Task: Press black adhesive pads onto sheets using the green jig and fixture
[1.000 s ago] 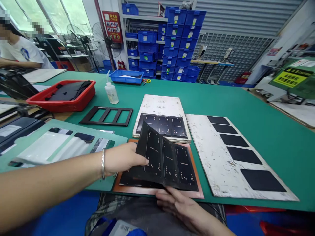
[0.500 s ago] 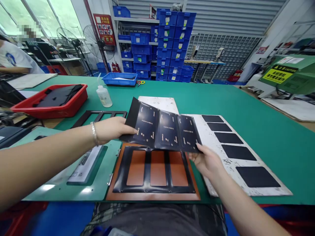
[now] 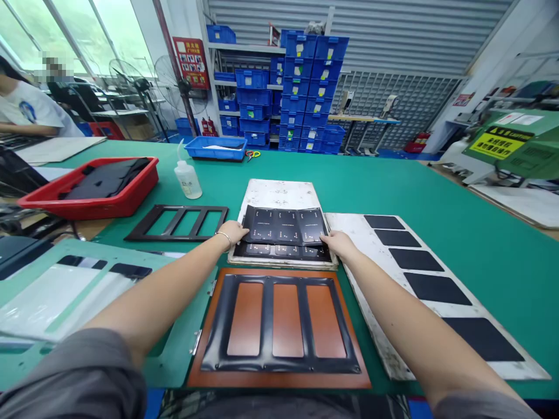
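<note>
Thin sheet, two-handed pinch, risk of a skewed landing
Left hand (image 3: 233,231) and right hand (image 3: 342,244) pinch opposite edges of the sheet (image 3: 286,225), which spans between them above the lower sheet (image 3: 258,249) and board (image 3: 279,192); uneven release could set it crooked, and its floppy middle (it looks quite limp) might sag, drag or crease.

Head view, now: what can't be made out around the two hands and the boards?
All in the head view:
- Small print on the top black sheet: too small.
- Most of the lower black sheet: hidden by the top one.
- Part of the nearest black patch: behind the right arm.
- Green board: cut off by the left edge, partly behind the left arm.
</note>
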Demonstrator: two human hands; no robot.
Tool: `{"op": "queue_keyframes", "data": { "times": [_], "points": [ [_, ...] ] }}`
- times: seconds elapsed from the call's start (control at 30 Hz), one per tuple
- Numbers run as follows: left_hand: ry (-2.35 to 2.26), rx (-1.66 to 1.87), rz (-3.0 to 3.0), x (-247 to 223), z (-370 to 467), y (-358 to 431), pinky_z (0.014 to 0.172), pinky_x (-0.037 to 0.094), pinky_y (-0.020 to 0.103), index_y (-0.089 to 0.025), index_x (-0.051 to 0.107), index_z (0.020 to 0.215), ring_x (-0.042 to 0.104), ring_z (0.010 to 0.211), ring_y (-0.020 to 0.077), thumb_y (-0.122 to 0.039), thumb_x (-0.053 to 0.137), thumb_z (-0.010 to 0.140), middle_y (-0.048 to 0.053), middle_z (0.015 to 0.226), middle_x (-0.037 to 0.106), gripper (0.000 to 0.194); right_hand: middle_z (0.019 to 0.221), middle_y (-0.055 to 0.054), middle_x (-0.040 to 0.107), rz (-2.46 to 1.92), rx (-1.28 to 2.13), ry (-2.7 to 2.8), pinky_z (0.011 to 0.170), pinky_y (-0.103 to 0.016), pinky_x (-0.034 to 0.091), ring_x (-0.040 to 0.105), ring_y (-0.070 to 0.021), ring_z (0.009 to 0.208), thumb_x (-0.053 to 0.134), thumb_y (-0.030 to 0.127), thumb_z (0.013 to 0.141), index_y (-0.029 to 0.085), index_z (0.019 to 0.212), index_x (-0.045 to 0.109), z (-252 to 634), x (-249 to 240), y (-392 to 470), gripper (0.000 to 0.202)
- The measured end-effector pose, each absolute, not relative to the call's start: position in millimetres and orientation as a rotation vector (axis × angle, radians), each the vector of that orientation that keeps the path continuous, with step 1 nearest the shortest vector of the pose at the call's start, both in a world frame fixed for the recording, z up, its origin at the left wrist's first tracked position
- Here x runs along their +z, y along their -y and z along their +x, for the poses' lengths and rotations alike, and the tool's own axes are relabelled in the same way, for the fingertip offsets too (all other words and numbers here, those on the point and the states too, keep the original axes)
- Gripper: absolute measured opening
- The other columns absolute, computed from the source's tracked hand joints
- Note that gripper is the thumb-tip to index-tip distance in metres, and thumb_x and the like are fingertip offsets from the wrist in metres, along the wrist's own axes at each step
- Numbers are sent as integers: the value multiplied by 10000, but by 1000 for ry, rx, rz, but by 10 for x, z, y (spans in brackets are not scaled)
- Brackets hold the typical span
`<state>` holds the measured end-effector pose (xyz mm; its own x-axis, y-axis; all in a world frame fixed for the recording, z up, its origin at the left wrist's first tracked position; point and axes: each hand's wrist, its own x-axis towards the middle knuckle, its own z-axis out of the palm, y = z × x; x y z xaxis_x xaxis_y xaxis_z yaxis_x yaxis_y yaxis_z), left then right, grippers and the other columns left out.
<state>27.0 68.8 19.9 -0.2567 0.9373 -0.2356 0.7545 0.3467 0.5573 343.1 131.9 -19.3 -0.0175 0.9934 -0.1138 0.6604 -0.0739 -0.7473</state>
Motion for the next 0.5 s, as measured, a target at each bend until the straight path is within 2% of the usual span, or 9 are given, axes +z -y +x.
{"op": "queue_keyframes", "data": {
  "times": [0.2, 0.33, 0.43, 0.5],
  "points": [
    [-2211, 255, 1539, 113, 229, -736, 809, 497, 405, -159, 559, 1095, 582, 951, 206, -336, 542, 874, 72, 1108, 578, 283, 466, 37, 444, -1863, 763, 1877, 498, -247, 299, 458, -131, 495, 591, 385, 730, 215, 529, 415, 3493, -293, -1362, 316],
    [-2265, 254, 1576, 125, 259, -736, 810, 491, 405, -159, 568, 1072, 586, 936, 199, -349, 540, 874, 67, 1085, 590, 276, 501, 13, 511, -1916, 694, 1950, 505, -250, 332, 510, -147, 519, 571, 435, 741, 205, 559, 479, 3463, -294, -1370, 308],
    [-2303, 337, 1620, 268, 275, -663, 847, 463, 394, -128, 541, 1116, 581, 971, 222, -366, 553, 849, 101, 1083, 597, 358, 658, -34, 622, -1975, 597, 1962, 568, -260, 386, 583, -177, 636, 538, 486, 758, 188, 705, 581, 3544, -240, -1371, 305],
    [-2288, 415, 1683, 434, 276, -489, 854, 449, 345, -95, 520, 1152, 576, 996, 244, -371, 559, 815, 132, 1079, 604, 438, 876, -81, 659, -2031, 483, 1941, 672, -284, 419, 608, -210, 810, 498, 521, 778, 181, 905, 611, 3703, -184, -1384, 380]
  ]
}}
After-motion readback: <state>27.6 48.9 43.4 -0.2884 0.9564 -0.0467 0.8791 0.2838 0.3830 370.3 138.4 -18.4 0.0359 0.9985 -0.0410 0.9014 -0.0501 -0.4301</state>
